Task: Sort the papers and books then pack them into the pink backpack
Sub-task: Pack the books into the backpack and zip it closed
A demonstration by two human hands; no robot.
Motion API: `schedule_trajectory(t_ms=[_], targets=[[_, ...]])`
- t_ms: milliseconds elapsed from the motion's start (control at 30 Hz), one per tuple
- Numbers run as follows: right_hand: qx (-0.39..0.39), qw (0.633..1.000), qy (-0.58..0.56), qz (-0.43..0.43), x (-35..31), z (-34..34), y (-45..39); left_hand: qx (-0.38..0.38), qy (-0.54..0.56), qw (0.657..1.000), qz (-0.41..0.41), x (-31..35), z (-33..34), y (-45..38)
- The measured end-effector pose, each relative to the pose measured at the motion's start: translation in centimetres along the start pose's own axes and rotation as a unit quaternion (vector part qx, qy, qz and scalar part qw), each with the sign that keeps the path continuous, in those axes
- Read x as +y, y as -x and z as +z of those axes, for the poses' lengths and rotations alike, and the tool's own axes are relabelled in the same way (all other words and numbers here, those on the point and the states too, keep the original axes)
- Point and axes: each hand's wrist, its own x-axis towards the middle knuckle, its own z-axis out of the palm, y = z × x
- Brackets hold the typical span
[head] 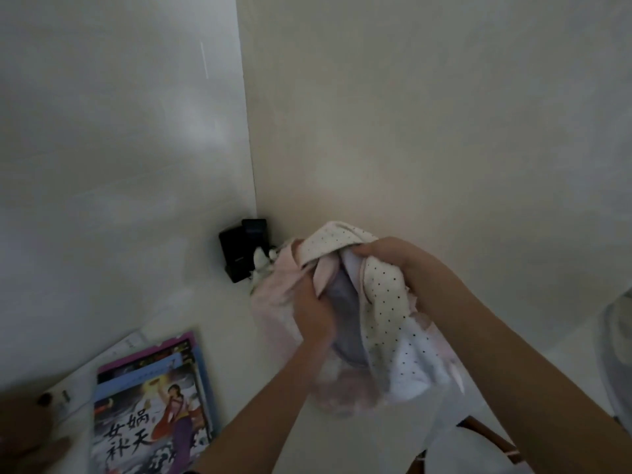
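— Where is the pink backpack [273, 323] sitting?
— On the white table [191, 302], right of the stacked books [150, 405]. The left hand [313, 316] is gripping its opening edge; the right hand [386, 256] is clutching the dotted flap.

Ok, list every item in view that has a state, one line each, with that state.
pink backpack: on the table, mouth held open by both hands, lining showing.
left hand: grips the backpack's near edge.
right hand: grips the dotted flap at the top.
books: stacked flat on the table, closed, not yet packed.
papers: lying flat under the books.
black device: upright in the corner; on or off cannot be told.
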Motion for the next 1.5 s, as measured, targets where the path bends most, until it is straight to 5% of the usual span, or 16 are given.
schedule_trajectory(t_ms=[100, 167, 300, 400, 533, 600, 700, 833, 1000, 1100, 1233, 1300, 1400, 1500], targets=[[-0.004, 0.96, -0.278, -0.038, -0.5, 0.4, 0.8, 0.1, -0.078, 0.99, 0.066, 3.3, -2.5, -3.1], [0.025, 0.936, -0.35, -0.035, 0.2, 1.2, 0.5, 0.11, -0.072, 0.983, 0.127, 5.3, -4.4, -4.5], [0.052, 0.923, -0.377, 0.062, 7.1, 5.2, -1.2, 0.015, -0.274, 0.937, 0.218, 5.7, -7.6, -7.8], [-0.012, 0.895, -0.428, 0.127, 14.4, 8.9, -1.2, -0.132, -0.523, 0.828, 0.153, 1.9, -9.2, -7.9], [-0.02, 0.914, -0.292, 0.281, 21.5, 12.3, -0.4, -0.207, -0.61, 0.763, 0.054, -6.7, -11.4, -4.9], [0.024, 0.936, -0.217, 0.275, 22.2, 12.9, -0.5, -0.212, -0.587, 0.78, 0.039, -9.2, -12.2, -3.6], [0.129, 0.977, 0.006, 0.173, 20.7, 13.3, -1.1, -0.172, -0.502, 0.845, 0.062, -9.2, -12.3, -3.0], [0.184, 0.929, 0.32, -0.024, 17.8, 14.1, -1.7, -0.126, -0.392, 0.901, 0.138, -5.8, -10.9, -3.7], [-0.001, 0.927, 0.256, -0.273, 15.9, 16.3, -1.8, -0.118, -0.361, 0.898, 0.223, -2.0, -9.9, -5.1], [-0.051, 0.925, 0.257, -0.274, 14.3, 17.6, -3.2, -0.135, -0.344, 0.896, 0.246, -0.5, -10.7, -5.7], [-0.058, 0.943, 0.217, -0.246, 11.8, 17.1, -6.6, -0.119, -0.462, 0.84, 0.259, -1.6, -12.7, -5.6], [-0.02, 0.93, 0.231, -0.284, 10.8, 16.2, -8.8, -0.169, -0.508, 0.805, 0.256, -3.9, -13.6, -5.0], [-0.021, 0.865, 0.392, -0.313, 10.0, 15.6, -11.9, -0.291, -0.594, 0.716, 0.222, -8.4, -14.7, -4.0], [-0.06, 0.79, 0.547, -0.271, 11.7, 16.5, -13.5, -0.331, -0.621, 0.697, 0.14, -12.4, -15.9, -3.5]])
